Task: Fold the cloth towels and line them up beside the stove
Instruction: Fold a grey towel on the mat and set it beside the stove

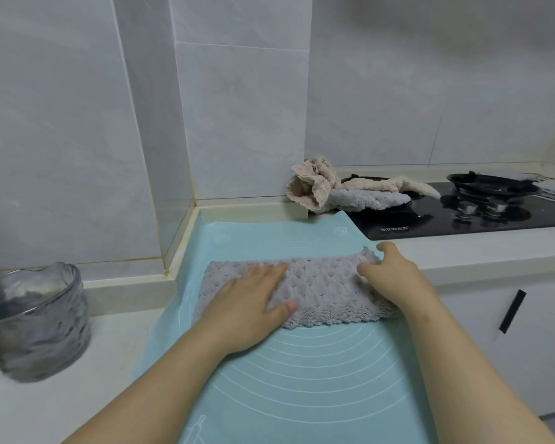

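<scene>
My left hand (250, 299) is flat on the towel (327, 283), right hand (394, 277) gripping its end; the thick fold could spring open on release.

White counter (61, 363) runs along tiled wall, w/ raised lip at back. Teal mat (302, 363) w/ white arc lines lies flat on it, ctr, reaching the front edge; its far R corner meets the stove (462, 219), a black glass top set into the counter at R. Glass bowl (36, 325) stands on bare counter at L, apart from mat. Grey towel (321, 283), folded, lies across mat. Heap of towels (334, 193), beige & grey, sits partly on counter's back corner, partly over stove's L burner.
</scene>
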